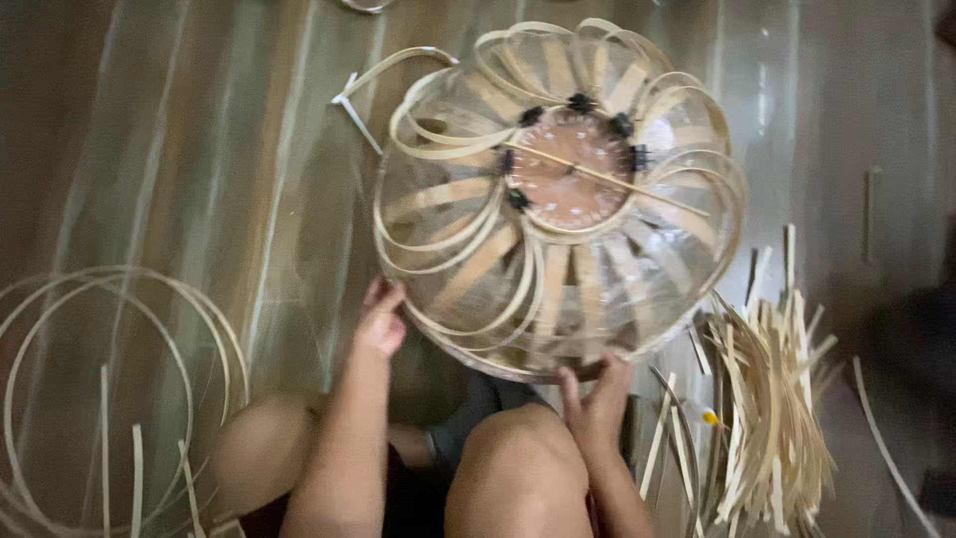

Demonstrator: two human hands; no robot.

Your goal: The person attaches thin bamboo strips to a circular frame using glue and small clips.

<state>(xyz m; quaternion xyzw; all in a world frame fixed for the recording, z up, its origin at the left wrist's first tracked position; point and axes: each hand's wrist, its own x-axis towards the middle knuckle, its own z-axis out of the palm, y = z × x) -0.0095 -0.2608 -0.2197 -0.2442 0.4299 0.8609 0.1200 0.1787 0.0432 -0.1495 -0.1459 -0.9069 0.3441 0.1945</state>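
Left fingers: the left hand [381, 321] sits at the lower-left rim of the bamboo frame [558, 194], fingers curled against the outer hoop; the blur leaves it unclear whether they pinch the strip or only press on it.

Right fingers: the right hand [595, 399] is under the bottom edge of the frame, fingers spread and reaching up to the rim, apparently steadying it (a real clasp cannot be made out).

Frame, where it is: centre and upper right of the picture, resting on the wooden floor [199, 179] just ahead of the person's knees.

Done, as it looks: a ring of looped strips fans out all round a brown round disc [570, 169], held there by small black clips [581, 102]; one thin stick [607, 179] lies across the disc.

Left, as it looks: one loop end [398, 65] at upper left springs loose of the ring, and the clips are still on, so the shape seems pinned rather than bound.

Stock nearby: a pile of cut bamboo strips [772, 408] at lower right; coiled long strips [110, 399] at lower left, untouched.
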